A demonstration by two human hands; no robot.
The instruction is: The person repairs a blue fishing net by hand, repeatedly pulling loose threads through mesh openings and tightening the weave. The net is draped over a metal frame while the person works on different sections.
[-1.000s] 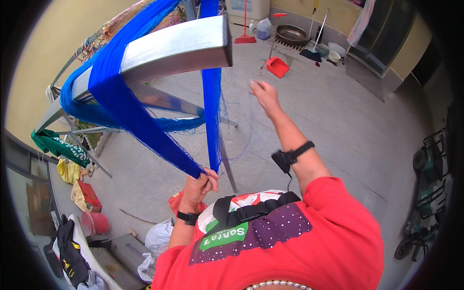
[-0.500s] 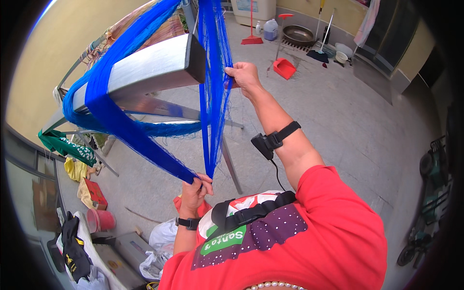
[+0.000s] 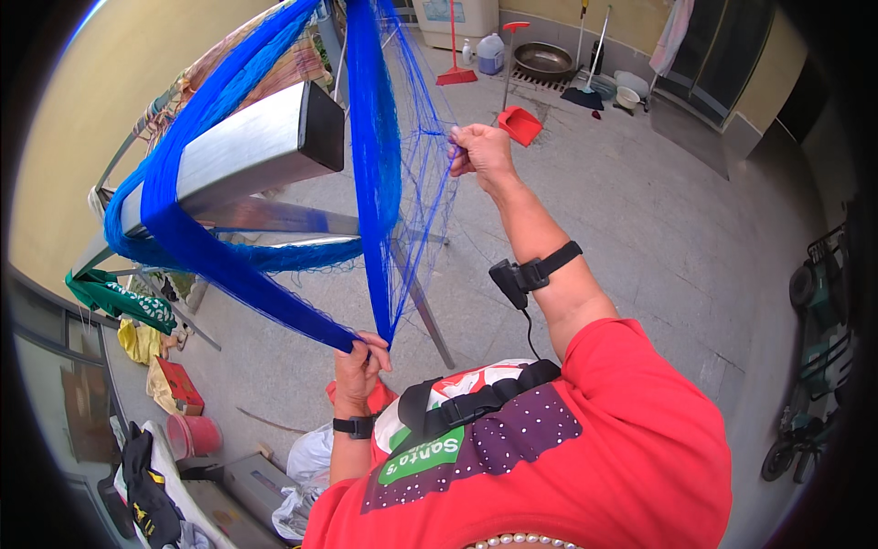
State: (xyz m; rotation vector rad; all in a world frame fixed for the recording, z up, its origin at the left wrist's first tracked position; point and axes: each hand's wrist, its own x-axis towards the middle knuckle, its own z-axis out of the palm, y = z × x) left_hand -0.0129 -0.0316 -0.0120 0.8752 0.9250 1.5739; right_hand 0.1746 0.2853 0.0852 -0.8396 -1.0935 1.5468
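A large skein of bright blue thread (image 3: 274,295) hangs looped over a square metal beam (image 3: 242,151). My left hand (image 3: 360,361) grips the bottom of the loop, where its two sides meet in a point. Out to the right, my right hand (image 3: 482,154) is closed in a pinch on some loose strands (image 3: 422,197), which fan out thinly from the dense right side of the skein. A darker blue skein (image 3: 297,256) hangs behind, round the same beam.
The beam rests on a metal frame with a slanting leg (image 3: 425,316). A green cloth (image 3: 123,300) hangs at its left end. Beyond stand a red dustpan (image 3: 519,125), a red broom (image 3: 455,77) and a metal basin (image 3: 543,59). A pink bucket (image 3: 194,435) is at lower left.
My right hand has moved right, drawing a thin web of strands away from the skein's right side. My left hand keeps its hold at the bottom. The view has shifted slightly.
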